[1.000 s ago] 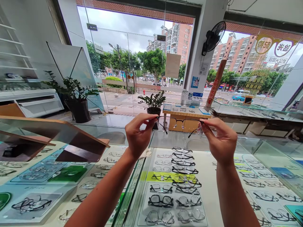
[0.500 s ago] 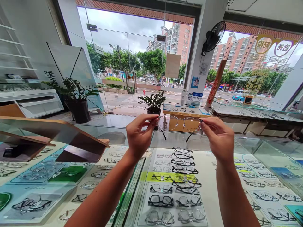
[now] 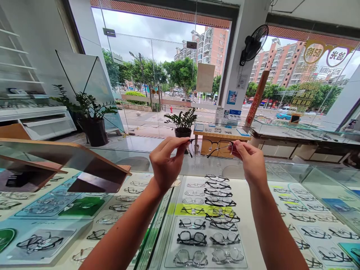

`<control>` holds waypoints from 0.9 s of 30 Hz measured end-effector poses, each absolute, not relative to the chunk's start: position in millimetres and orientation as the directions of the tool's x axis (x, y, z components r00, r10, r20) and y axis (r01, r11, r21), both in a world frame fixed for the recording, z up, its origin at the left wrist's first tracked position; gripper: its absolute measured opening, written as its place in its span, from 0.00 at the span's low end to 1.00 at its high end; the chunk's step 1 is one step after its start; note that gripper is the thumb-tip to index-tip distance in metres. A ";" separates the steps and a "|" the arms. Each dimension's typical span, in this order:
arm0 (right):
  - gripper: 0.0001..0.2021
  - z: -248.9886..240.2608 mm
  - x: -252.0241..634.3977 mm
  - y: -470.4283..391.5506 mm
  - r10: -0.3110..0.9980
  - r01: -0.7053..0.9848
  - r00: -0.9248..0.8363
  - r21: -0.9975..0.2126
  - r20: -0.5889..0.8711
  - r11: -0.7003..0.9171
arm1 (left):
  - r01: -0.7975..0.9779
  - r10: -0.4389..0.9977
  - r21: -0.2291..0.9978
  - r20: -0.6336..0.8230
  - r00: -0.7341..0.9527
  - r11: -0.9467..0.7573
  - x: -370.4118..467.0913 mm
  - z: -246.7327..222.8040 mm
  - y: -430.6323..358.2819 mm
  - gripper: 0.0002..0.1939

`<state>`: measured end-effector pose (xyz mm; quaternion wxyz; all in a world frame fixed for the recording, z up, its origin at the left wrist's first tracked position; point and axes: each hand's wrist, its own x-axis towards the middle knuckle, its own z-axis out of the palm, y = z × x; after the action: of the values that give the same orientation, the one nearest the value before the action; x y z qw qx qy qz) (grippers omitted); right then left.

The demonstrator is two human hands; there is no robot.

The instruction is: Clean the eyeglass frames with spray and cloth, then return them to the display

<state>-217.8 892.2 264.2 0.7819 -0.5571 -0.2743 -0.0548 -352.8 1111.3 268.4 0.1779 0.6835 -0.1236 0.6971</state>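
Observation:
A pair of thin dark-rimmed eyeglasses [image 3: 213,143] is held up above the glass display counter [image 3: 165,165], lenses side by side across the view. My left hand [image 3: 168,157] pinches the frame at its left end. At the right end, my right hand [image 3: 251,159] grips the frame or temple between thumb and fingers. One temple slants inward behind the right lens; the other points down near my left fingers. Beneath the glass, several eyeglasses [image 3: 191,238] lie in rows between my forearms.
A wooden stand [image 3: 92,159] with a slanted top is on the counter at the left. Potted plants [image 3: 92,129] stand by the glass front. Farther off is a small display table [image 3: 222,131]. A black fan [image 3: 251,47] hangs on the pillar.
My right hand has moved left and inward. The eyeglasses have turned, and the right temple has swung inward across its lens. My left hand stays almost in place.

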 end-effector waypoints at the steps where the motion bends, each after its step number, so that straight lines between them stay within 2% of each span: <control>1: 0.19 264.0 -217.8 893.4 0.225 0.365 0.853 -0.846 0.471 0.388 | -0.418 0.075 0.069 0.997 0.001 -0.906 -352.8 268.3 1111.2 0.12; 8: 0.22 266.8 -217.7 893.6 0.347 0.179 0.866 -0.872 0.359 0.457 | -0.446 0.061 0.072 0.997 0.038 -0.892 -351.0 267.7 1110.7 0.11; 15: 0.23 268.9 -218.1 894.0 0.409 0.110 0.850 -0.871 0.332 0.479 | -0.496 0.145 0.190 0.981 0.128 -0.848 -347.5 267.5 1116.4 0.06; 18: 0.24 267.6 -217.2 894.4 0.411 0.114 0.854 -0.885 0.319 0.451 | -0.545 0.223 0.302 0.952 0.208 -0.782 -346.5 269.4 1119.8 0.05; 21: 0.24 266.6 -215.8 894.3 0.398 0.138 0.861 -0.897 0.318 0.419 | -0.606 0.308 0.466 0.884 0.353 -0.644 -346.2 274.0 1125.0 0.05; 24: 0.24 265.8 -214.1 894.5 0.392 0.157 0.862 -0.905 0.321 0.395 | -0.624 0.309 0.601 0.797 0.519 -0.500 -347.4 280.3 1132.8 0.08; 27: 0.25 264.6 -213.1 895.6 0.408 0.174 0.854 -0.916 0.323 0.361 | -0.598 0.274 0.680 0.726 0.631 -0.425 -348.5 284.5 1141.3 0.12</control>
<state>-213.1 895.6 264.6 0.7829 -0.5604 -0.2596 0.0746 -348.5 1141.3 284.5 0.5249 0.7347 -0.1103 0.4154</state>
